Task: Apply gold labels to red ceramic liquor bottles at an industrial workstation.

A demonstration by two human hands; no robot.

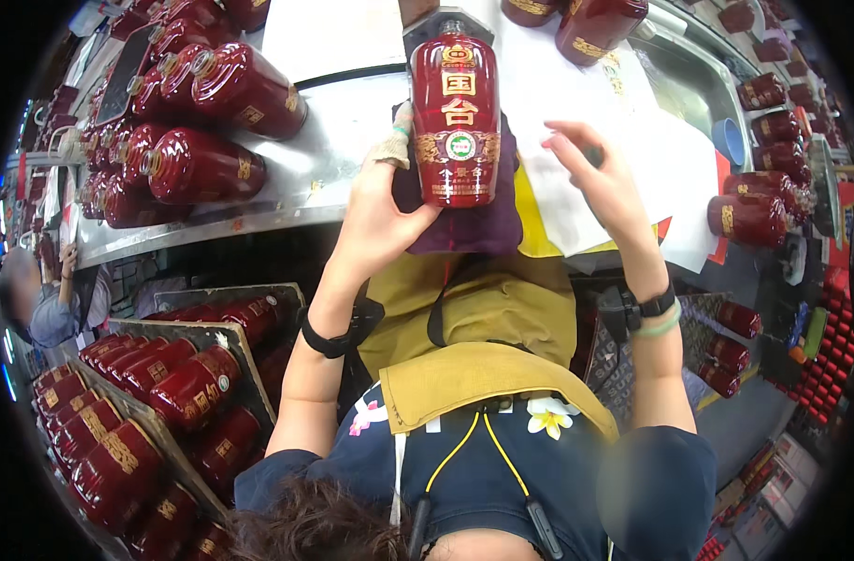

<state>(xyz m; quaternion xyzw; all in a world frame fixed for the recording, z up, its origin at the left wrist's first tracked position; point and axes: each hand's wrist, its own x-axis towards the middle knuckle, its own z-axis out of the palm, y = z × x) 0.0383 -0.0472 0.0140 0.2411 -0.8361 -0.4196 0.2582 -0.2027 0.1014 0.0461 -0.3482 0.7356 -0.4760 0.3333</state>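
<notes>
At twelve o'clock I see my left hand (375, 220) clasping a dark purple cloth (469, 224) under the red glazed bottle (456, 122), which lies on the metal table (352, 122). My right hand (606, 182), at one o'clock, hovers with fingers spread, holding nothing.

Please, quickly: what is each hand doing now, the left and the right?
Left hand: closed on the red bottle and dark purple cloth.
Right hand: open, empty, raised beside the bottle.

Dark floral shirt (464, 467), mustard apron (483, 327), black wristbands (329, 344), yellow earphone cord (469, 439).
</notes>
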